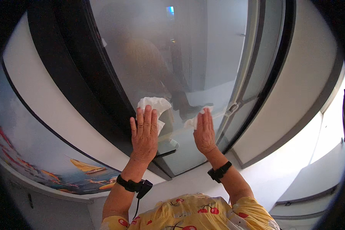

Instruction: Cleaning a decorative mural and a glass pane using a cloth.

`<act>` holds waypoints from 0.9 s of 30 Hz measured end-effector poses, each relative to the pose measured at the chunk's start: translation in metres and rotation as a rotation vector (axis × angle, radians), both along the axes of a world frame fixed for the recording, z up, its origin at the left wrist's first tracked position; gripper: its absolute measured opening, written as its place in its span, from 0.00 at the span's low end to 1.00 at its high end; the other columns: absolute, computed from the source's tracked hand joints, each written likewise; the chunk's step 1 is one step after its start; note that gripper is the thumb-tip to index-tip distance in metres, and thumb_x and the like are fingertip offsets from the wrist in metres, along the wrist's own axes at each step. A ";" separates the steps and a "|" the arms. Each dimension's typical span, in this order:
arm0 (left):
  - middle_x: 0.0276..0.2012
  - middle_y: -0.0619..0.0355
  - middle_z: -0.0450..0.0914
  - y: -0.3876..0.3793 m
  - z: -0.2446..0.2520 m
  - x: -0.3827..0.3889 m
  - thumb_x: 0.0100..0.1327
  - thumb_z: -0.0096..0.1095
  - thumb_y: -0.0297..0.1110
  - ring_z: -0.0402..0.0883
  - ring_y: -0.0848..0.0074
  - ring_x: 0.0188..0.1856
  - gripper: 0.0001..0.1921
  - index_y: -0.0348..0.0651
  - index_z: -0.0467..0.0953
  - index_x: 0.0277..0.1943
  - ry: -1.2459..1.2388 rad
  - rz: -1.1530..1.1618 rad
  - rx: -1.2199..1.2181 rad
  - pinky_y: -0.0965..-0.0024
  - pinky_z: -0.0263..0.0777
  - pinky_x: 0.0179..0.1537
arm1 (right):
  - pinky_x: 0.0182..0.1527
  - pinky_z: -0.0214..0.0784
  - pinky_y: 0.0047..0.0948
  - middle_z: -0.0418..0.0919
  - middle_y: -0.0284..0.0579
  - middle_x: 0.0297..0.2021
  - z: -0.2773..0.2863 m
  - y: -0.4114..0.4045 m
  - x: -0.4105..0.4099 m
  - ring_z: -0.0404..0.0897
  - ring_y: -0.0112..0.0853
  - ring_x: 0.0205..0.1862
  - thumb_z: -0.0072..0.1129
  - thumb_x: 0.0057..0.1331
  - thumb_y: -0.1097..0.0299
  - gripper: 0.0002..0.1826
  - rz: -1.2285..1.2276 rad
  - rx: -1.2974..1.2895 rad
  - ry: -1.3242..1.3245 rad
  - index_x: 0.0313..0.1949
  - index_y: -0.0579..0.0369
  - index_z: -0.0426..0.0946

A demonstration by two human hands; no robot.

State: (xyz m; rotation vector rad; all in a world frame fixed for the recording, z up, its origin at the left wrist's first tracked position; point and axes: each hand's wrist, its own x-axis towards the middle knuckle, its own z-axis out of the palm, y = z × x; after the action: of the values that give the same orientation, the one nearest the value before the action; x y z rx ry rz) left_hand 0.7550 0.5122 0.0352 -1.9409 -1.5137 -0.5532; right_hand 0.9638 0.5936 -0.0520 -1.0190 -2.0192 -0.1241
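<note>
Both of my hands are raised against a tall glass pane (189,74) in a dark frame. My left hand (144,132), fingers extended, presses a crumpled white cloth or tissue (155,104) to the glass near the frame's left side. To the right, my right hand (205,132) holds a smaller white cloth or tissue (191,123) flat under its fingers on the same pane. Parts of both cloths are hidden beneath the fingers. A dark handle (166,153) lies just below my left hand. The glass shows a faint reflection of a person and an arm.
A wide black frame (74,66) borders the glass on the left. Beyond it hangs a painting with sailboats (87,166). A metal latch (233,107) sits on the right frame edge. A bright window area (310,141) lies far right. Black straps with devices circle both wrists.
</note>
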 end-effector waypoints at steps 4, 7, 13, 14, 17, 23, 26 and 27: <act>0.70 0.43 0.45 0.012 0.009 0.007 0.57 0.56 0.23 0.40 0.48 0.71 0.36 0.34 0.50 0.68 -0.013 0.033 0.086 0.42 0.31 0.67 | 0.68 0.44 0.51 0.44 0.71 0.65 0.003 0.014 0.023 0.46 0.60 0.68 0.56 0.47 0.84 0.42 -0.047 -0.008 0.053 0.62 0.73 0.48; 0.70 0.45 0.46 0.024 0.020 0.016 0.53 0.60 0.22 0.42 0.48 0.71 0.39 0.37 0.51 0.68 -0.075 0.044 0.123 0.41 0.31 0.67 | 0.68 0.42 0.50 0.42 0.71 0.65 -0.001 0.024 0.040 0.45 0.61 0.68 0.56 0.48 0.83 0.43 -0.080 -0.016 0.019 0.63 0.73 0.46; 0.69 0.44 0.49 0.046 0.023 0.014 0.51 0.64 0.24 0.46 0.46 0.69 0.40 0.37 0.53 0.67 0.033 0.102 0.305 0.40 0.36 0.66 | 0.70 0.36 0.40 0.39 0.66 0.68 -0.024 0.071 0.074 0.41 0.55 0.70 0.57 0.54 0.80 0.46 -0.349 -0.235 0.339 0.67 0.68 0.39; 0.68 0.43 0.50 0.048 0.022 0.014 0.51 0.64 0.26 0.47 0.44 0.69 0.39 0.37 0.54 0.66 0.086 0.140 0.355 0.39 0.40 0.66 | 0.70 0.36 0.41 0.38 0.67 0.68 -0.027 0.077 0.080 0.40 0.56 0.70 0.57 0.55 0.80 0.45 -0.286 -0.259 0.389 0.67 0.68 0.39; 0.68 0.42 0.52 0.056 0.015 0.010 0.52 0.63 0.26 0.50 0.44 0.68 0.36 0.37 0.57 0.65 0.103 0.148 0.334 0.39 0.43 0.65 | 0.70 0.36 0.45 0.37 0.69 0.67 -0.047 0.087 0.093 0.39 0.58 0.70 0.56 0.57 0.79 0.44 -0.228 -0.243 0.436 0.67 0.68 0.38; 0.67 0.43 0.55 0.059 0.010 0.012 0.51 0.64 0.27 0.53 0.44 0.67 0.33 0.37 0.62 0.62 0.135 0.152 0.339 0.39 0.46 0.64 | 0.69 0.34 0.50 0.38 0.71 0.67 -0.046 0.095 0.086 0.38 0.60 0.70 0.54 0.61 0.68 0.42 -0.191 -0.218 0.521 0.67 0.67 0.38; 0.66 0.44 0.56 0.061 0.011 0.014 0.50 0.65 0.28 0.54 0.45 0.67 0.34 0.38 0.63 0.62 0.113 0.162 0.359 0.39 0.47 0.64 | 0.69 0.33 0.50 0.37 0.72 0.67 -0.026 0.085 0.076 0.37 0.60 0.70 0.53 0.62 0.65 0.42 -0.127 -0.153 0.492 0.67 0.67 0.39; 0.66 0.44 0.57 0.060 0.012 0.014 0.50 0.66 0.28 0.54 0.45 0.66 0.34 0.38 0.63 0.62 0.117 0.167 0.340 0.39 0.48 0.63 | 0.69 0.33 0.49 0.35 0.72 0.67 -0.019 0.078 0.069 0.36 0.59 0.70 0.52 0.63 0.63 0.42 -0.078 -0.084 0.435 0.68 0.67 0.40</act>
State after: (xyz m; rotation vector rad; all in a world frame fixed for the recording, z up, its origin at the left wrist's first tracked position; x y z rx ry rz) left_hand 0.7690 0.5724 0.0467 -1.5463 -1.3910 -0.5709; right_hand 1.0332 0.6714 -0.0710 -1.0723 -1.6003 0.1328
